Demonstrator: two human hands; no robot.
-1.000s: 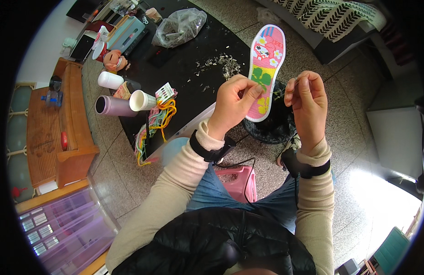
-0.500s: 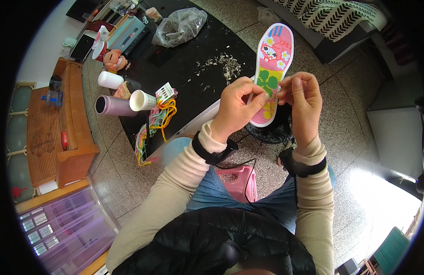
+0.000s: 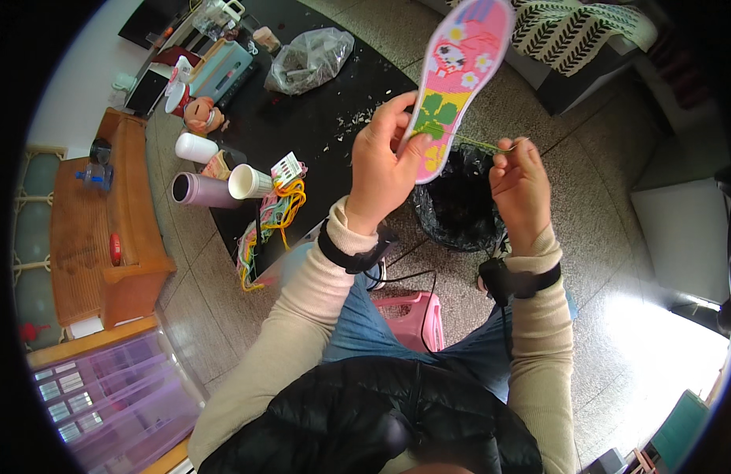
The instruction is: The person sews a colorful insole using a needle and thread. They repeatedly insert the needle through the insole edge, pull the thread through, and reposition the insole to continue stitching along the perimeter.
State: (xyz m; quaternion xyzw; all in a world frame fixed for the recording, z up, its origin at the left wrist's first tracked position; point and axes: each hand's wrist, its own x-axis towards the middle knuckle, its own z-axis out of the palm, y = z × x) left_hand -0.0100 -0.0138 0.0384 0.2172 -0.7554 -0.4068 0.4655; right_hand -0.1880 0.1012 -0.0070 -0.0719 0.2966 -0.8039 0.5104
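Observation:
My left hand (image 3: 384, 164) is closed on the lower left edge of an embroidered insole (image 3: 470, 77), its thumb lying on the stitched face. The insole is tilted and patterned in pink, yellow and green with white flowers. From its green part a green thread (image 3: 478, 143) stretches taut to the right. The fingertips of my right hand (image 3: 522, 192) pinch the far end of that thread, apart from the insole. Whether a needle is in the pinch is too small to tell.
Beneath the insole stands a bin (image 3: 458, 207) with a black liner. On the black table (image 3: 302, 130) at left lie colourful thread skeins (image 3: 280, 207), a paper cup (image 3: 249, 182), a purple tumbler (image 3: 205, 190) and a clear plastic bag (image 3: 310, 62). A pink stool (image 3: 413, 320) is between my legs.
My right hand has moved away from the insole, drawing the green thread out. My left hand has shifted left with the insole, which now sits higher and leans more to the right.

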